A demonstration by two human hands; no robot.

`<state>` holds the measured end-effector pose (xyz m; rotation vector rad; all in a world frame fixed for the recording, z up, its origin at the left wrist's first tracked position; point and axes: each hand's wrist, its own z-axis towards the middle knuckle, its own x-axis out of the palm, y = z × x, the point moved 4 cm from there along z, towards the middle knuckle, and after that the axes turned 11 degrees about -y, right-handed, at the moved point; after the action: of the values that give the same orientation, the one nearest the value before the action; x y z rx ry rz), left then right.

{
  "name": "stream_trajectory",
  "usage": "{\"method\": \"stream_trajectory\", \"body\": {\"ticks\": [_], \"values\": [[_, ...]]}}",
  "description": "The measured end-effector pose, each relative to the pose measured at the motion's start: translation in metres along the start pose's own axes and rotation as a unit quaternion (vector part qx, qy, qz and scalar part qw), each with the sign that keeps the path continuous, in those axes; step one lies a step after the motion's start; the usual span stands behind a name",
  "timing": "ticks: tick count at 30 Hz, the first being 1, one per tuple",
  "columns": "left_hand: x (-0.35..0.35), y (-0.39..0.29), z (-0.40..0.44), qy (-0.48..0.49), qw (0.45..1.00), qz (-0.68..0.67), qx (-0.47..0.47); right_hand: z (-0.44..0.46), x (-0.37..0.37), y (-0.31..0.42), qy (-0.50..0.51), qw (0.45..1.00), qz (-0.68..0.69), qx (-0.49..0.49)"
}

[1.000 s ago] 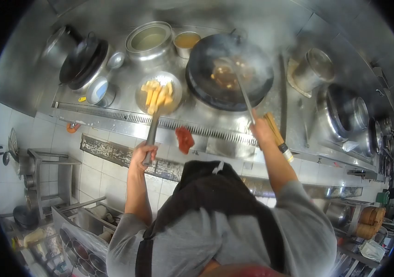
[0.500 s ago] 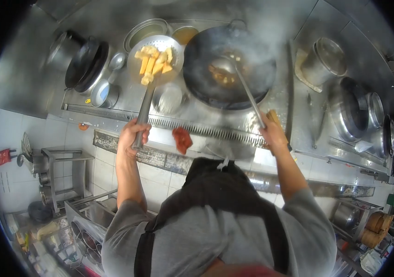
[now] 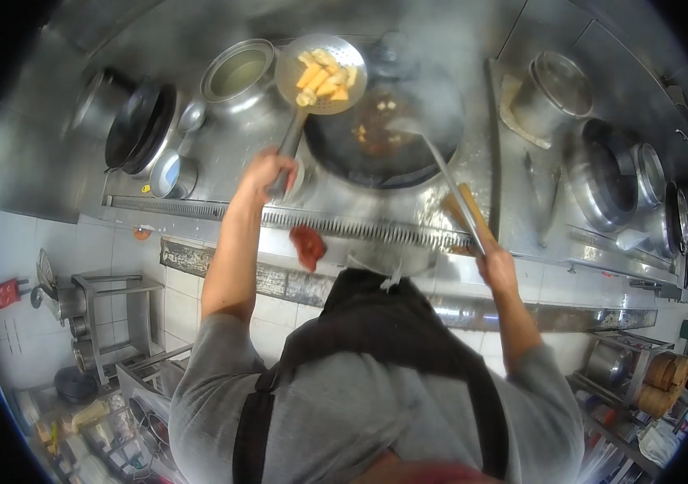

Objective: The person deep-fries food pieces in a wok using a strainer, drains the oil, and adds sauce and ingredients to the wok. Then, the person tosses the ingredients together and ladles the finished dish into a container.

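My left hand (image 3: 270, 172) is wrapped round the dark handle of a perforated skimmer (image 3: 289, 74). Yellow chunks of food (image 3: 326, 79) lie in the skimmer, which hangs over the left rear rim of a black wok (image 3: 348, 165). Inside the steaming wok is brown liquid (image 3: 376, 139) with a few pale bits. My right hand (image 3: 499, 266) grips the long metal handle of a ladle (image 3: 446, 168). The ladle's head is in the wok, blurred by motion and steam. Beside the ladle handle, near my right hand, a wooden handle (image 3: 473, 206) shows; what it belongs to is hidden.
Left of the skimmer stands a metal pot (image 3: 241, 74) of pale liquid. A small metal cup (image 3: 175, 175) and dark stacked pans (image 3: 139, 133) are farther left. A lidded pot (image 3: 558, 89) and more pans (image 3: 602, 177) stand right. A red cloth (image 3: 308, 246) lies at the stove's front.
My left hand has moved forward and right, carrying the skimmer from beside the wok to over its rim. My right hand has drawn back towards me with the ladle.
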<state>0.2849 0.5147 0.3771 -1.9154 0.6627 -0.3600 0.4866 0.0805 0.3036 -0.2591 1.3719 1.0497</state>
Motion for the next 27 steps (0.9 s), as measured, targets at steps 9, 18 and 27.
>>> {"method": "stream_trajectory", "body": {"ticks": [9,18,27], "values": [[0.029,0.012,0.011,-0.114,0.905,0.377,0.165,-0.046,-0.038,-0.004,0.026,0.997,-0.072,0.012],[-0.068,0.056,-0.087,-0.274,0.876,0.309,0.251,-0.029,-0.040,0.016,0.015,0.994,-0.101,0.047],[-0.152,0.176,-0.080,-0.083,0.981,-0.119,-0.127,0.057,0.017,0.057,-0.048,0.989,0.014,0.138]]}}
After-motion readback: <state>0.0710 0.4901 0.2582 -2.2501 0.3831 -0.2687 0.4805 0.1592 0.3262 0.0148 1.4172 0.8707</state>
